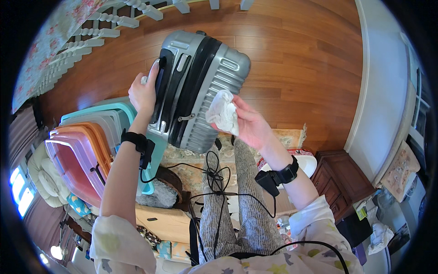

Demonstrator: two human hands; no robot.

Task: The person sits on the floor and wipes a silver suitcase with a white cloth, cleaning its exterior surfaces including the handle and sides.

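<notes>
A silver hard-shell suitcase with black trim is held up, tilted, in front of me. My left hand grips the black handle along its left side; a bit of something white shows at the fingers. In my right hand is a crumpled white cloth or tissue, pinched in front of the ribbed shell; whether it touches the shell I cannot tell. A metal zipper pull hangs at the black middle band. Both wrists wear black strapped devices with cables.
Nested plastic bins stand at the left beside the suitcase. Black cables dangle in a tangle over my legs. A patterned rug lies on the wooden floor. White balusters line the upper left, and a dark wooden cabinet stands right.
</notes>
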